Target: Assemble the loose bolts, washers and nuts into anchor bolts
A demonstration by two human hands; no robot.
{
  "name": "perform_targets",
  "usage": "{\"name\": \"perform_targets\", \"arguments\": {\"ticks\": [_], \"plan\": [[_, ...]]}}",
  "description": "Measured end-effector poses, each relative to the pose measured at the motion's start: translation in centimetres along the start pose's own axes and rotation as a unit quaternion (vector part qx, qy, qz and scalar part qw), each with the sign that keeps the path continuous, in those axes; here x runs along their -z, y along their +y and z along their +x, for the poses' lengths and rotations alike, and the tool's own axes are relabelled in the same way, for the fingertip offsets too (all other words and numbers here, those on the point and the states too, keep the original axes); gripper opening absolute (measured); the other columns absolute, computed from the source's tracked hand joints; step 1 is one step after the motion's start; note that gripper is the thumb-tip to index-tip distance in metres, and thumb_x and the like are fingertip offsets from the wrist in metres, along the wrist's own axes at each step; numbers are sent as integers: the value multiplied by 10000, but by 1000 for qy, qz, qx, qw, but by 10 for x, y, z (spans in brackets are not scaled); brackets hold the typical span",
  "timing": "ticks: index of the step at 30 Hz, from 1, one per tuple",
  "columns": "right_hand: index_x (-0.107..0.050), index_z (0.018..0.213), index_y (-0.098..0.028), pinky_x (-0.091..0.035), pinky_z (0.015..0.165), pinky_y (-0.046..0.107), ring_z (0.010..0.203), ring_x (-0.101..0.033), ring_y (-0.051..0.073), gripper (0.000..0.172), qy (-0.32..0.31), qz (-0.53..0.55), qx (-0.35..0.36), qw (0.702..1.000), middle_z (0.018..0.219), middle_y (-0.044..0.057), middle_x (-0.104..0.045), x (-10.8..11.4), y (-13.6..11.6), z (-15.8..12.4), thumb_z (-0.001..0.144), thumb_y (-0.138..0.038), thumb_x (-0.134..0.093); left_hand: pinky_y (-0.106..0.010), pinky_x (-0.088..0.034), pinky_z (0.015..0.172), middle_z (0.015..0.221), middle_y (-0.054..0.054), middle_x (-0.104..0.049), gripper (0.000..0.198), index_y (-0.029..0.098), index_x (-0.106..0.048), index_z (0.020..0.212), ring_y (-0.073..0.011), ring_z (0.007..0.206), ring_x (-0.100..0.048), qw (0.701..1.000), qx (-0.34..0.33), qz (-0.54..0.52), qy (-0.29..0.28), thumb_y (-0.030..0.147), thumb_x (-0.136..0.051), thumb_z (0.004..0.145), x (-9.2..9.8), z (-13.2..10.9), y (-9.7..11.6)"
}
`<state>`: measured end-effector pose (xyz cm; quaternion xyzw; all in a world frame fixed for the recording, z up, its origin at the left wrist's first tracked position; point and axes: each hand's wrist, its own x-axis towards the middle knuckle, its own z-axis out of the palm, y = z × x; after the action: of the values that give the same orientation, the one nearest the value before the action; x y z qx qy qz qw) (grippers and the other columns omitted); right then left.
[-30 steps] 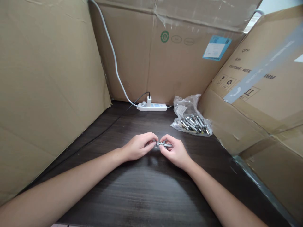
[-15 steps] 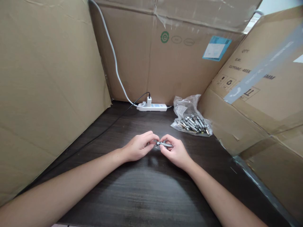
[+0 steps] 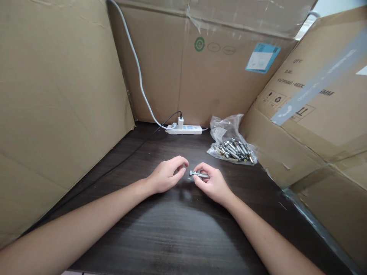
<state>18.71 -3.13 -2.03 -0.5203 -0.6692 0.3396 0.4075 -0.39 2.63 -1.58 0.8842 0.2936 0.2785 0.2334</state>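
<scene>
A silver expansion bolt (image 3: 197, 174) with a nut at its left end is pinched between the thumb and fingers of my right hand (image 3: 212, 183). The bolt lies roughly level, its nut end pointing left, above the dark wooden table (image 3: 160, 233). My left hand (image 3: 168, 175) is just left of the nut, thumb and fingers apart, with a small gap between its fingertips and the bolt. Nothing shows in its grasp. Further back on the right, a clear plastic bag (image 3: 226, 124) holds several similar bolts (image 3: 236, 149).
Behind my hands lies a white power strip (image 3: 193, 130) with a charger (image 3: 180, 122) plugged in. A black cable (image 3: 123, 160) crosses the table on the left. Cardboard panels stand at the left (image 3: 57, 95), back (image 3: 160, 65) and right (image 3: 321, 126).
My left hand has let go of the nut end, opened its fingers and drawn slightly left. My right hand still grips the bolt in the same place.
</scene>
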Motion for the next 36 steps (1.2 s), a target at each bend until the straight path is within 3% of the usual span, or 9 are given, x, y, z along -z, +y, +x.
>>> {"name": "perform_targets", "arguments": {"ticks": [5,17,21,25,36], "plan": [[-550,805,-184,-315,463,198,488,-406,84,96,5,-6,7,1000,577,-50,-489,0,1,0,770,-271,-573,-221,-406,683,903,-14,-545,200,201,-567,1042,-111,760,-520,998,-50,-23,-25,197,-422,905,1,-1,1],[-553,814,-183,-328,471,200,503,-414,88,98,-4,3,2,1000,588,-44,-494,0,0,-1,773,-268,-578,-232,-404,687,889,-9,-579,198,192,-571,925,-122,764,-536,998,-22,15,-49,264,-387,941,2,0,3],[-552,818,-183,-318,473,202,500,-408,86,103,1,-2,4,1000,592,-44,-493,0,1,0,780,-275,-578,-225,-400,674,927,-2,-567,181,211,-537,1061,-116,755,-530,1000,-11,12,-24,258,-427,926,3,0,2],[-551,824,-184,-307,469,202,491,-390,83,100,2,-6,4,1000,583,-52,-472,-1,2,0,786,-274,-573,-211,-403,688,948,-5,-533,230,228,-545,1105,-100,749,-527,998,-48,-9,-39,197,-408,924,3,-1,3],[-550,818,-177,-303,465,197,496,-387,79,94,-8,1,3,1000,578,-55,-469,-1,2,-1,782,-260,-575,-223,-410,725,918,-13,-594,208,191,-563,985,-127,814,-552,997,-31,-11,-72,249,-366,955,1,0,2]]}}
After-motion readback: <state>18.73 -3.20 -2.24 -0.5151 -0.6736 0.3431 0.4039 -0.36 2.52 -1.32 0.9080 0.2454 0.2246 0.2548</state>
